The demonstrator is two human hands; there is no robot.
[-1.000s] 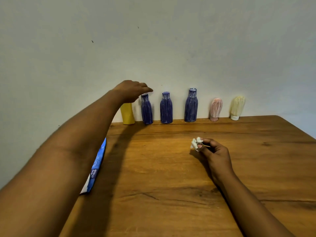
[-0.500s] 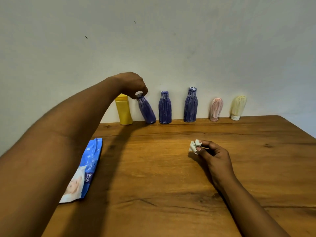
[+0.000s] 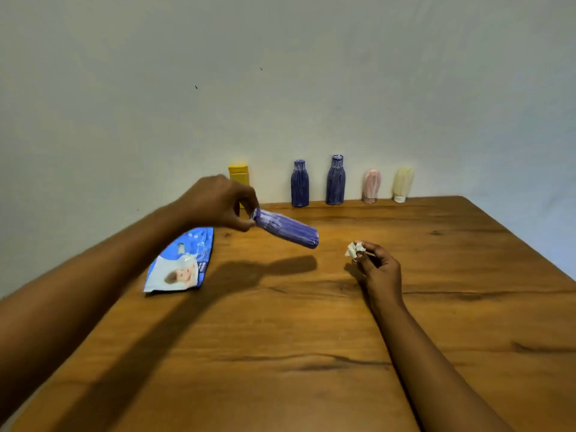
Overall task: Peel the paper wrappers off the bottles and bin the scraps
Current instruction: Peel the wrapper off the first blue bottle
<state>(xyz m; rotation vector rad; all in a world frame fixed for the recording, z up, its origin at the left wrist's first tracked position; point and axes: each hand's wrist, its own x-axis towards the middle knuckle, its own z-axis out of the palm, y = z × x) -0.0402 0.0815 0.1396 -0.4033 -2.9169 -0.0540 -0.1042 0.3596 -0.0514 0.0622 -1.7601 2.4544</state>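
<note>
Above the table [image 3: 436,307], left hand [image 3: 218,202] pinches a tilted blue-wrapped bottle [image 3: 285,227]; right hand [image 3: 378,268] pinches a paper scrap [image 3: 354,250].

A plain, pale grey-white wall [image 3: 280,73] fills the far side and the upper half of the view, bare but for two small dark specks [image 3: 196,87]. A wooden table [image 3: 311,338] of warm orange-brown stands against it, with dark grain lines running left to right and a rounded far right corner. The light is soft and dim.
</note>
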